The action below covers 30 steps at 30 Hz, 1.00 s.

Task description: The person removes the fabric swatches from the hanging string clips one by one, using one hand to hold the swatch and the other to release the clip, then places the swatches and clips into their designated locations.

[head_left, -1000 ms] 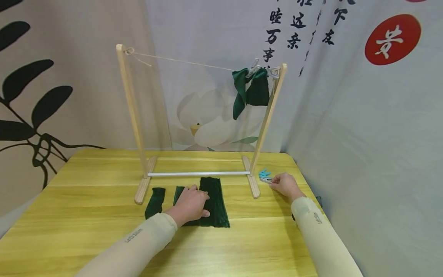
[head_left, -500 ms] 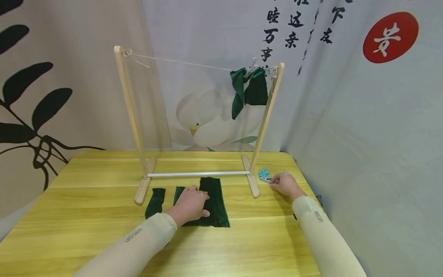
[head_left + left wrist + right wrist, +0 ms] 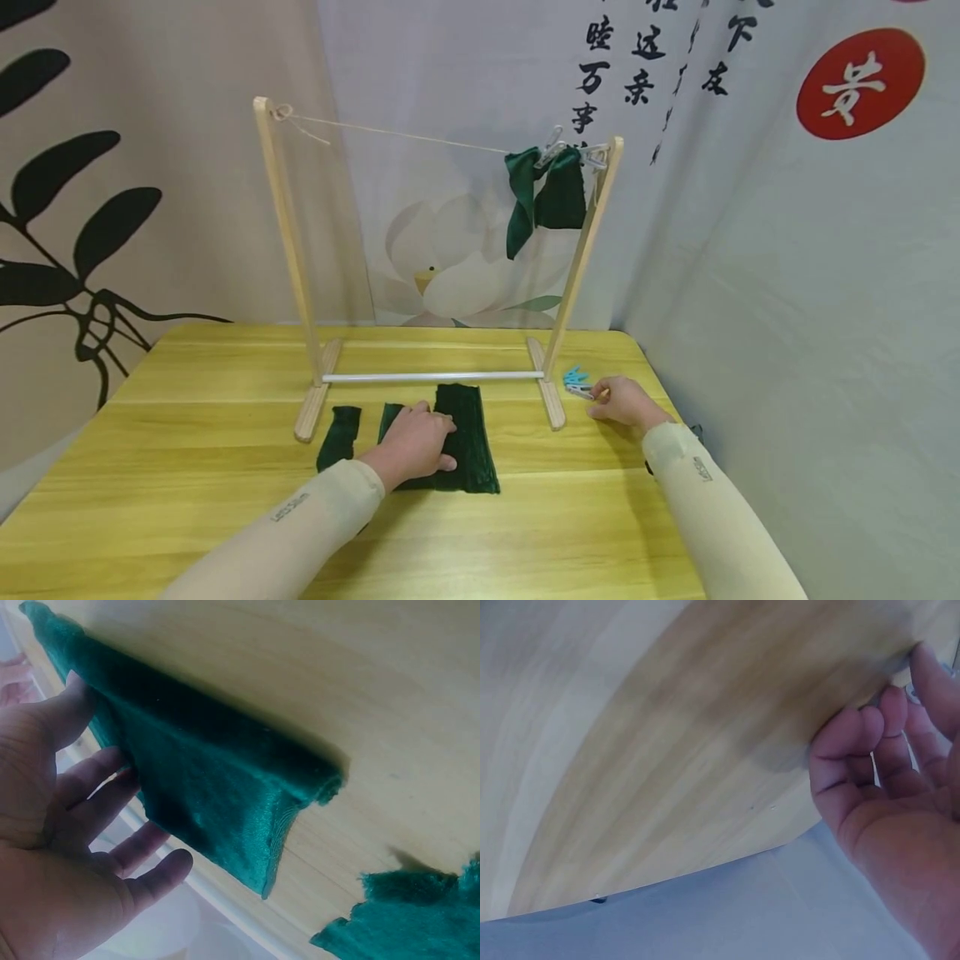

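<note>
My left hand (image 3: 415,442) rests on a dark green velvet cloth (image 3: 467,442), fingers loosely extended. In the left wrist view the thumb and fingers of the left hand (image 3: 75,817) lie along the edge of the green cloth (image 3: 202,765). At the right, my right hand (image 3: 626,402) is beside a clear clothespin (image 3: 579,389), index finger close to its end and thumb held apart. Blue clothespins (image 3: 574,374) lie just behind. In the right wrist view my right hand (image 3: 892,765) has bent fingers, with part of a clip showing beyond them.
A wooden frame (image 3: 288,242) with a string line (image 3: 397,133) stands at the back of the table (image 3: 225,500). Green cloth (image 3: 561,196) hangs near its right post from clear clothespins (image 3: 551,150). A smaller green piece (image 3: 341,435) lies left. A curtain wall borders the right edge.
My right thumb has come away from the index finger beside the clear clothespin, and that hand has shifted slightly right. The left hand stays on the cloth.
</note>
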Available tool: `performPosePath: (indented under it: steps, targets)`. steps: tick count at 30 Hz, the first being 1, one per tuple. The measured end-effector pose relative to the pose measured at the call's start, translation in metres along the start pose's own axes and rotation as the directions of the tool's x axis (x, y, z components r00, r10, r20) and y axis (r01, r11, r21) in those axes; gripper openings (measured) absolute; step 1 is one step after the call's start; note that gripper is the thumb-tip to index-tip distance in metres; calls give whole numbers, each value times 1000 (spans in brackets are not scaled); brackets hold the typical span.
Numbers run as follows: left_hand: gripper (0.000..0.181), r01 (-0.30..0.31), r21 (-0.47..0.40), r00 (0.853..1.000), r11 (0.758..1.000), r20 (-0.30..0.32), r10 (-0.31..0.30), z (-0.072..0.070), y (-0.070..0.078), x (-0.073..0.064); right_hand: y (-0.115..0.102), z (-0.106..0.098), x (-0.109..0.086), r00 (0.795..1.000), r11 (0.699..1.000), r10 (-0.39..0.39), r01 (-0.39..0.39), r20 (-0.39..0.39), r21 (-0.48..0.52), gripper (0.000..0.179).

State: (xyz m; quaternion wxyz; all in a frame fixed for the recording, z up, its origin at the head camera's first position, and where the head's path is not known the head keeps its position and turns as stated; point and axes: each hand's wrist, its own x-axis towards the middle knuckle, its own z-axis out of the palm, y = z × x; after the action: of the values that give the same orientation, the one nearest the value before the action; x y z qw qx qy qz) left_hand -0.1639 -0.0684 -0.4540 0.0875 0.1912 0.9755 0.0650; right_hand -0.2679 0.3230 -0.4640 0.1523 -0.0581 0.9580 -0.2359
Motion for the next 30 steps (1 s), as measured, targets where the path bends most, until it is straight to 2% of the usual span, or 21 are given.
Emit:
performPosePath:
  steps: [21,27,30]
  targets:
    - [55,-5,-48,1000,999,-2,4,-3,2,2,6,-5,-5,1000,1000,8,-8,4,-1,39]
    - [52,-21,-46,1000,999,-15,20,-10,-3,1,9,-14,-9,1000,998,-9,9,5,-60,38]
    - [50,-53,-43,998,998,-47,51,-21,-8,3,12,-26,-12,1000,996,-11,12,11,-93,42]
